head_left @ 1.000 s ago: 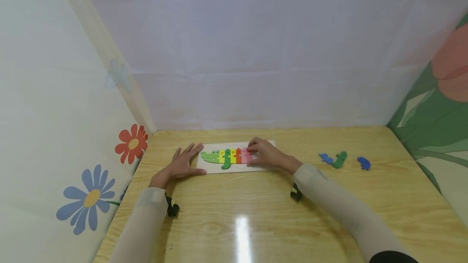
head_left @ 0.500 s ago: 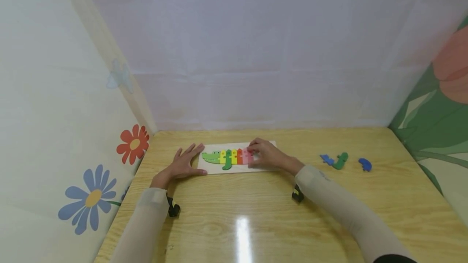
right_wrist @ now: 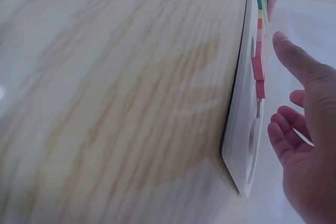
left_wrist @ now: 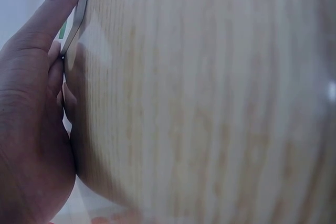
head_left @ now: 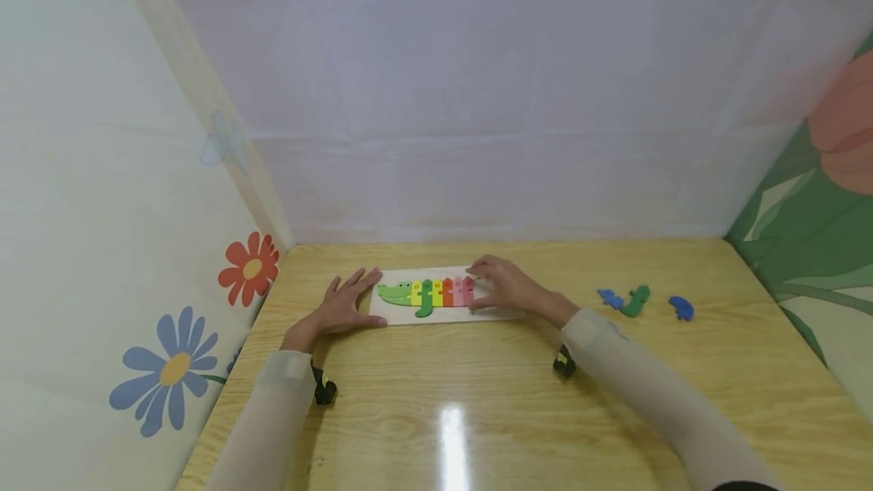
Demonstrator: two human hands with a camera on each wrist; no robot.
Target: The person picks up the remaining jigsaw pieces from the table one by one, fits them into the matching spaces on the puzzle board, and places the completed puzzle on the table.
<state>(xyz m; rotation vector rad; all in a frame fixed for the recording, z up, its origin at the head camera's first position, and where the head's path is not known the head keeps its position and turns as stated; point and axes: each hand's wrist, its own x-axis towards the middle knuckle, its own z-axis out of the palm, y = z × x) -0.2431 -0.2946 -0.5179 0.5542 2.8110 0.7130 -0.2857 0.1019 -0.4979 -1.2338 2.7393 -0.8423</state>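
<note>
As our spread left hand [head_left: 337,311] touches left end of board [head_left: 395,317], right hand [head_left: 506,286], fingers [right_wrist: 282,146] parted, empty, hovers over right end.

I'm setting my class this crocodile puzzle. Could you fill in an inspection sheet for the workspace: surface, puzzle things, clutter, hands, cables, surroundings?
Surface: wood-grain table, with a glare streak near the front.
Puzzle things: white board bearing a row of crocodile pieces; a light blue piece, a green piece and a dark blue piece lie loose to its right.
Clutter: nothing seen.
Hands: left hand at the board's left end, thumb and fingers spread; right hand over the board's right part, thumb and fingers apart.
Cables: nothing seen.
Surroundings: pale sheet behind; flower-printed left wall and right wall.
</note>
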